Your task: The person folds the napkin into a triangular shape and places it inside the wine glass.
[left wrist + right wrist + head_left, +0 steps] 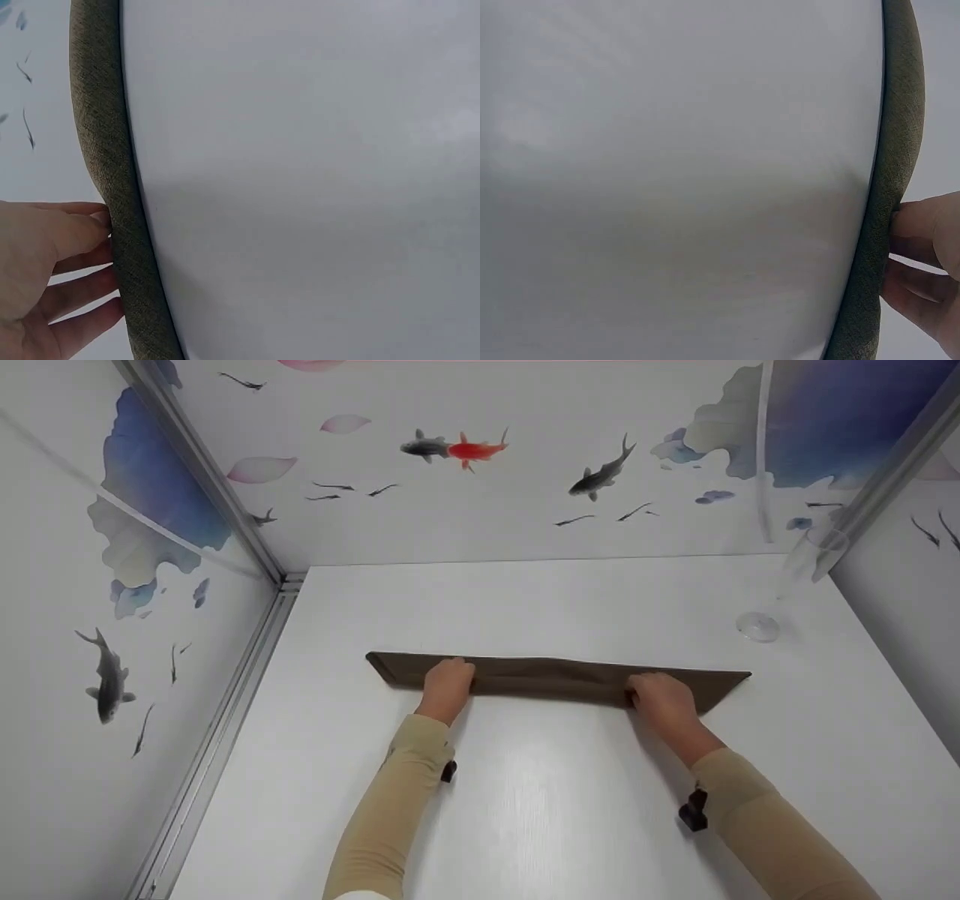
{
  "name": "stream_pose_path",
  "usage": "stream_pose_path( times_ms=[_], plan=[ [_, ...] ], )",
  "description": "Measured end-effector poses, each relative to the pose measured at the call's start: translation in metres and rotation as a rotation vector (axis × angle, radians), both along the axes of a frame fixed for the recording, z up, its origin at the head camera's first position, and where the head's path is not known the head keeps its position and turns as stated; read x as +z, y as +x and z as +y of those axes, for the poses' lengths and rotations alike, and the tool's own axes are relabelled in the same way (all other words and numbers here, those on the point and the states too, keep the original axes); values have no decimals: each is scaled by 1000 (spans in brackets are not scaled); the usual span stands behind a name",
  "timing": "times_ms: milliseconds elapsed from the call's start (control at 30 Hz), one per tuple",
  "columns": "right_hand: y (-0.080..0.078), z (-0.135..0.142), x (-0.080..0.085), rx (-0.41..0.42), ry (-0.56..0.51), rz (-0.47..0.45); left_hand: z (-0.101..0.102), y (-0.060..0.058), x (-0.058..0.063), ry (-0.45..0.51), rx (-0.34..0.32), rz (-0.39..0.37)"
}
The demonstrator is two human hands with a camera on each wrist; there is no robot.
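A long strip of folded dark brown cloth (551,679) lies across the middle of the white table. My left hand (448,686) pinches its near edge left of centre, and my right hand (666,701) pinches it farther right. Both ends of the strip are cut off at a slant. In the left wrist view, thumb and fingers meet at the rounded edge of the woven cloth (101,97). The right wrist view has the right fingers (915,221) at the bulging edge of the same cloth (904,97); part of that hand is out of frame.
A clear stemmed glass (759,627) stands on the table at the back right. White panels with painted fish enclose the left, back and right sides, and a metal rail (247,690) runs along the left edge. The white table (525,795) extends toward me.
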State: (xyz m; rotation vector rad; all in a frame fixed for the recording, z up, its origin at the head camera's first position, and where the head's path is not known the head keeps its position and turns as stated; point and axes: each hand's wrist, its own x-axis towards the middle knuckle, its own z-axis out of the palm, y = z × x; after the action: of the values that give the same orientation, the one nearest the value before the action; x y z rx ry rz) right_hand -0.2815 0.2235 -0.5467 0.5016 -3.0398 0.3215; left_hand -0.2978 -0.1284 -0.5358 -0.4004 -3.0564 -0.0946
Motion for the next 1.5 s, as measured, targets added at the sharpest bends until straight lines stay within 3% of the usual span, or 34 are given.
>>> stream_pose_path(
  times_ms=[100, 333, 700, 933, 1200, 1500],
  plan=[
    [2, 1, 0, 6, 5, -14, -3, 3, 3, 44, -30, -47],
    [3, 4, 3, -2, 32, -143, -9, 4, 3, 76, -84, -117],
    [11, 6, 5, 83, 65, -35, -11, 8, -2, 0, -157, -32],
    [17, 10, 5, 104, 48, -19, -13, 12, 2, -6, -144, -89],
    [22, 13, 0, 148, 1, 32, -16, 14, 2, 6, -135, -91],
    [13, 8, 5, 87, -20, -126, -15, 14, 2, 23, -84, -95]
  ],
)
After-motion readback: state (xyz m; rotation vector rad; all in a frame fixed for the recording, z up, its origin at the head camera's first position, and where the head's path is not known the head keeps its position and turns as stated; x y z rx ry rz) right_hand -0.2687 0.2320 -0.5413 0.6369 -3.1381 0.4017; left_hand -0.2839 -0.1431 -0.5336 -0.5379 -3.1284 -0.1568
